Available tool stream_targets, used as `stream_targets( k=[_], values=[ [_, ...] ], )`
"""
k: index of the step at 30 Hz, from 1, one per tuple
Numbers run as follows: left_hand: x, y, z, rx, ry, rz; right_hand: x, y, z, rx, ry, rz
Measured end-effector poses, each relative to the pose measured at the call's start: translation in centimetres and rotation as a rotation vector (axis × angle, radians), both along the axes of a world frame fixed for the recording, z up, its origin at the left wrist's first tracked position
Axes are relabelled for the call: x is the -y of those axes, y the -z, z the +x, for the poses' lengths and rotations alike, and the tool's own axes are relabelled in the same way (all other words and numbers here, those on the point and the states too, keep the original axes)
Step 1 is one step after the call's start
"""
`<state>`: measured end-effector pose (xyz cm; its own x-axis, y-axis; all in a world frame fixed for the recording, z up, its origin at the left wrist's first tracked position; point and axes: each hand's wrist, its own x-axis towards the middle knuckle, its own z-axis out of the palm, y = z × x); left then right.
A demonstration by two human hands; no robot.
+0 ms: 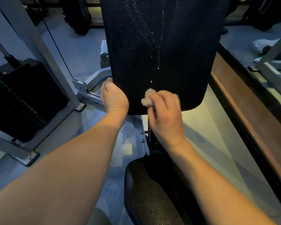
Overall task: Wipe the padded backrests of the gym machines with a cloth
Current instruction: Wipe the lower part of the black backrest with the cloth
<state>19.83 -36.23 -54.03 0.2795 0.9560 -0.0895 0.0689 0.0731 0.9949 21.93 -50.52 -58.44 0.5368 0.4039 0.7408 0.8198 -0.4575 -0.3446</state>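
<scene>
A tall black padded backrest (159, 46) fills the upper middle, with pale wet streaks and drops running down it. My left hand (113, 97) grips its lower left edge, fingers curled round the side. My right hand (165, 112) holds a small crumpled beige cloth (147, 98) against the lower part of the pad, near its bottom edge. The hand is slightly blurred. Below lies the black padded seat (152, 192) of the same machine.
A black weight stack (22, 101) in a grey steel frame (44, 51) with a cable stands at the left. A brown ledge (243, 111) runs along the right, with another grey frame (273, 69) beyond it. White cloth lies on the floor at far right (265, 43).
</scene>
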Motion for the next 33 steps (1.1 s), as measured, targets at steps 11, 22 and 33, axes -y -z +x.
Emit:
stream_targets(
  k=[11,22,33],
  values=[
    [0.2,-0.2,-0.2,0.001,0.022,-0.064,0.4,-1.9,1.5,0.066,0.03,0.07],
    [0.0,0.1,-0.1,0.007,0.015,-0.06,0.8,-3.2,2.5,0.085,0.051,0.093],
    [-0.1,0.3,-0.1,-0.007,0.018,-0.029,1.1,-3.7,2.8,0.126,-0.016,0.012]
  ],
)
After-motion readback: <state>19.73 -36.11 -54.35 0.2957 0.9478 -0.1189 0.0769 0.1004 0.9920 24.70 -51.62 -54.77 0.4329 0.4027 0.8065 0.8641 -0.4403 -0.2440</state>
